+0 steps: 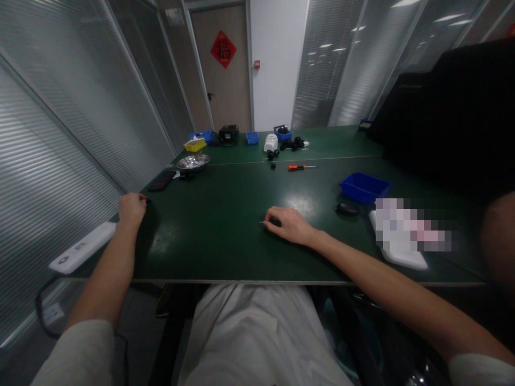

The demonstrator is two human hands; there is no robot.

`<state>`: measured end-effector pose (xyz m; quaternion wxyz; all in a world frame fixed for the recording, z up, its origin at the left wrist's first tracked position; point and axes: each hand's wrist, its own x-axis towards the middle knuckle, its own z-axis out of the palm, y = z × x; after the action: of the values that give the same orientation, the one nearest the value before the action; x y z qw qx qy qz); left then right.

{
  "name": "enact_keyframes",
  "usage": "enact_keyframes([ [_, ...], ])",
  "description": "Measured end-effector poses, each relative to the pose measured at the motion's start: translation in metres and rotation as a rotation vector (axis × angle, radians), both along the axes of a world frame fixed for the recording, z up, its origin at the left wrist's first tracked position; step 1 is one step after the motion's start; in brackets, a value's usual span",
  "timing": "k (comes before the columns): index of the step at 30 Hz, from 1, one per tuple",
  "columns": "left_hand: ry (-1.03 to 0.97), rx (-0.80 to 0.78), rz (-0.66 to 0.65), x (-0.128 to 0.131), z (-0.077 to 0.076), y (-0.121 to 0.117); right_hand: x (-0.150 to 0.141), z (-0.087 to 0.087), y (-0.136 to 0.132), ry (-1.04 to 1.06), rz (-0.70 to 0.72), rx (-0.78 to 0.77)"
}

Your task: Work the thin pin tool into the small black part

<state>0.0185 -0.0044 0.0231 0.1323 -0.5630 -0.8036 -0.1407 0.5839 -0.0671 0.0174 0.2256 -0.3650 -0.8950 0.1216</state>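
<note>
My left hand (132, 209) rests at the left side of the green table (209, 214), fingers closed. A dark bit shows at its fingertips, too small to name. Nearest to that hand are a white power strip (84, 249) and a dark phone-like slab (162, 180). My right hand (288, 225) lies on the middle of the table with its fingers curled around a small black part (275, 221). A thin metal pin pokes out to the left of its fingertips. The fingers hide most of that part.
Farther back lie a metal bowl (193, 162), an orange screwdriver (298, 168), a yellow tray (195, 145) and a white device (271, 142). To the right are a blue bin (365, 187), a black mouse (347, 209) and a white, partly pixelated object (406, 258). Someone's limb (499, 241) shows at the right edge.
</note>
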Motion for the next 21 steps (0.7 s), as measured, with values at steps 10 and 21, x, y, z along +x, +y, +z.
enact_keyframes([
  [10,0.016,-0.035,0.094,0.012,0.005,-0.001,0.001,0.0,0.0,0.002,0.008,-0.006],
  [21,0.021,0.078,-0.327,0.09,0.014,-0.002,0.0,-0.001,0.0,-0.008,-0.001,0.002],
])
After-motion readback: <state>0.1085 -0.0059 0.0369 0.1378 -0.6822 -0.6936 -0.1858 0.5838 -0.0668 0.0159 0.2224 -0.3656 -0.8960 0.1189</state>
